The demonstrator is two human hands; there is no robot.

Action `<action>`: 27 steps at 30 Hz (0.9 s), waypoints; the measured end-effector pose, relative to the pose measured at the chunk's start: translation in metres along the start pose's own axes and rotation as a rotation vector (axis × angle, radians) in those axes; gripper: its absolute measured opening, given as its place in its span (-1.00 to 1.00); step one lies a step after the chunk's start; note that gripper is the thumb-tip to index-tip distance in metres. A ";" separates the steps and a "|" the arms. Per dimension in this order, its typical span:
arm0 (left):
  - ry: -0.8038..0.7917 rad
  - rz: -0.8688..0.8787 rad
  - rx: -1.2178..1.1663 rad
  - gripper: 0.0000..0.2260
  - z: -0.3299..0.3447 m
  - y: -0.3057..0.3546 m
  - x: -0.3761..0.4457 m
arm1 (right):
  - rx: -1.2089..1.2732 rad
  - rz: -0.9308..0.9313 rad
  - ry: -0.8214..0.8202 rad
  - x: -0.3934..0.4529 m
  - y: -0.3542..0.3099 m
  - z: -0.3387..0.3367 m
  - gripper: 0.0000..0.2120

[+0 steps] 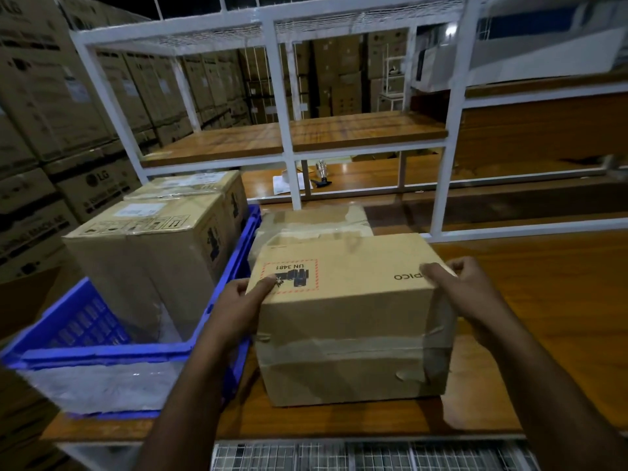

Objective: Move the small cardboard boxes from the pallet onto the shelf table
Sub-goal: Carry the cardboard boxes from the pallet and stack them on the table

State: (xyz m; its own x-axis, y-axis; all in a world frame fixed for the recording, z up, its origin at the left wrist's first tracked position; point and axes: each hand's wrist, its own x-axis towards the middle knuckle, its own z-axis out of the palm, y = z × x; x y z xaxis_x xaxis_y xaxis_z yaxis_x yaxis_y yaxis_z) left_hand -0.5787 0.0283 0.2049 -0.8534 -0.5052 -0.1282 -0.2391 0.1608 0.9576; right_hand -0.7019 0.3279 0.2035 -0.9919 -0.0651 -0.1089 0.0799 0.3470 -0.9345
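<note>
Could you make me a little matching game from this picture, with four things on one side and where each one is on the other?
Things:
1. box with the UN 3481 label
2. blue crate
3. sheet of paper
4. left hand

Places:
A. lying on the far wooden surface behind the white frame
B. on the wooden table, held at both sides
C. gripping the labelled box's near left corner
D. left of the held box, with two tall cartons standing in it

Pairs: 1-B, 2-D, 3-A, 4-C

Dim, soft focus, bowed wide-angle edges
</note>
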 end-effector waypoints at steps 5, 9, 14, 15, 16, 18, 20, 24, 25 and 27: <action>-0.207 -0.059 0.260 -0.43 -0.015 0.025 0.013 | -0.266 0.005 -0.193 0.017 -0.028 -0.006 -0.55; -0.216 -0.024 0.318 -0.70 0.001 0.032 0.020 | -0.357 -0.013 -0.218 0.034 -0.037 0.006 -0.03; -0.168 -0.020 0.261 -0.64 0.005 0.021 0.025 | -0.366 -0.044 -0.174 0.048 -0.022 0.016 -0.10; -0.157 -0.019 0.263 -0.66 0.005 0.021 0.027 | -0.362 -0.051 -0.158 0.047 -0.024 0.016 -0.26; -0.144 -0.014 0.268 -0.68 0.005 0.020 0.028 | -0.373 -0.064 -0.146 0.046 -0.025 0.016 -0.34; -0.131 -0.009 0.281 -0.70 0.006 0.021 0.027 | -0.381 -0.070 -0.130 0.043 -0.025 0.017 -0.37; -0.125 -0.009 0.275 -0.70 0.007 0.021 0.027 | -0.353 -0.074 -0.104 0.041 -0.025 0.017 -0.40; -0.134 0.029 0.231 -0.72 0.006 0.019 0.019 | -0.319 -0.117 -0.050 0.030 -0.021 0.016 -0.40; -0.141 0.048 0.225 -0.74 0.006 0.019 0.017 | -0.321 -0.130 -0.042 0.027 -0.020 0.015 -0.40; -0.138 0.080 0.234 -0.75 0.004 0.018 0.009 | -0.328 -0.163 -0.032 0.021 -0.019 0.012 -0.43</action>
State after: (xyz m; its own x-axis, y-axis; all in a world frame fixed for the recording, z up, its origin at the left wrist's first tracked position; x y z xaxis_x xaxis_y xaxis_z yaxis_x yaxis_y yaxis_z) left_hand -0.5922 0.0295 0.2196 -0.9250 -0.3653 -0.1044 -0.2554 0.3946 0.8826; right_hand -0.7231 0.3088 0.2152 -0.9850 -0.1717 0.0168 -0.1198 0.6108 -0.7827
